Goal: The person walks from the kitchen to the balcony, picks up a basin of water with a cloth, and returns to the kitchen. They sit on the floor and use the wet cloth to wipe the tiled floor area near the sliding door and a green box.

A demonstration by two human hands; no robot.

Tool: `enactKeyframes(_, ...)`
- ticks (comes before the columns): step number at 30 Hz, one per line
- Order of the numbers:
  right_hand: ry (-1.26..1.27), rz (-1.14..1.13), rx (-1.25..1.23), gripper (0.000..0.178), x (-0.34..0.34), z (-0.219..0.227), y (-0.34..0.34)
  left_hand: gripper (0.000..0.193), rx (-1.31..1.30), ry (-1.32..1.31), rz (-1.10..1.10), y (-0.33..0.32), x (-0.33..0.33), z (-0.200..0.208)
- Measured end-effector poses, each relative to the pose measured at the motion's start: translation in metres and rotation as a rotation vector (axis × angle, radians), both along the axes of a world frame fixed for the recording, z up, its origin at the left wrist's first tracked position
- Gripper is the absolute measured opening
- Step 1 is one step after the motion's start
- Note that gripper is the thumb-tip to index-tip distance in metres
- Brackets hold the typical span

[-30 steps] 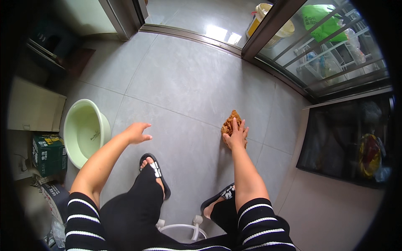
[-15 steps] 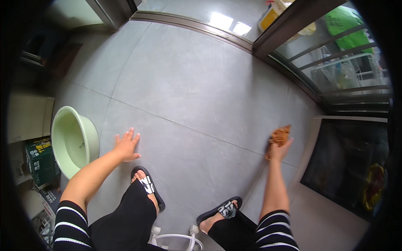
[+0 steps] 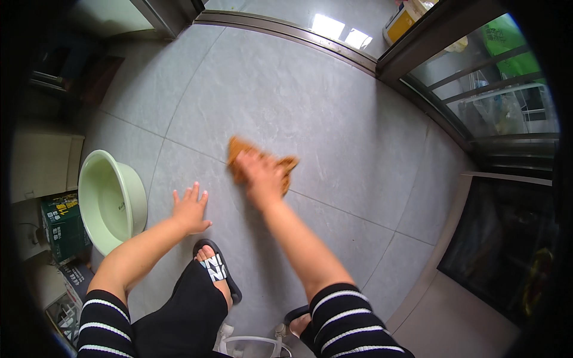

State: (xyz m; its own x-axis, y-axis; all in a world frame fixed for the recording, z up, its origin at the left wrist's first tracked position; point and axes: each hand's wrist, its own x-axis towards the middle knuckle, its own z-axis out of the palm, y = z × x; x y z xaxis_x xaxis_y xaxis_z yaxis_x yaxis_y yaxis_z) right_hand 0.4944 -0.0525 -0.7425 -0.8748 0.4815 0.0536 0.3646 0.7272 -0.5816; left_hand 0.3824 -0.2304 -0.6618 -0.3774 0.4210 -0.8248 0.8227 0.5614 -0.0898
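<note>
swept from near the right edge of the floor [image 3: 334,107], brown cloth [image 3: 239,147] lies under outstretched, blurred right hand [image 3: 261,178]; left hand [image 3: 191,213] splays, empty.

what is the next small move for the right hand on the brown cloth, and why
Probably slide the brown cloth a little toward the left hand, with the right hand on top: the cloth appears to lie on the floor under that hand, and floor shows between the two hands.
</note>
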Motion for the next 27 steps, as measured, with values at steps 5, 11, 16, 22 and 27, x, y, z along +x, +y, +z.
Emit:
enactKeyframes(5, 0.051, 0.120, 0.106, 0.071, 0.074, 0.004, -0.017, 0.088, 0.288, 0.006, -0.123, 0.017, 0.021, -0.005)
enactKeyframes(11, -0.068, -0.575, 0.238, 0.061, 0.164, -0.001, 0.096, 0.098, 0.250, 0.055, -0.252, 0.063, 0.068, -0.030)
enactKeyframes(16, -0.115, -0.100, 0.189, 0.069, 0.223, 0.009, 0.037, 0.101, 0.195, 0.064, -0.245, 0.070, 0.077, -0.033)
enactKeyframes(22, -0.041, 0.206, -0.060, 0.067, 0.262, 0.035, 0.043, 0.104, 0.123, 0.088, -0.105, 0.057, 0.114, -0.028)
enactKeyframes(27, 0.229, -0.657, -0.356, 0.058, 0.309, 0.025, 0.192, 0.107, 0.159, 0.162, -0.247, 0.047, 0.115, -0.036)
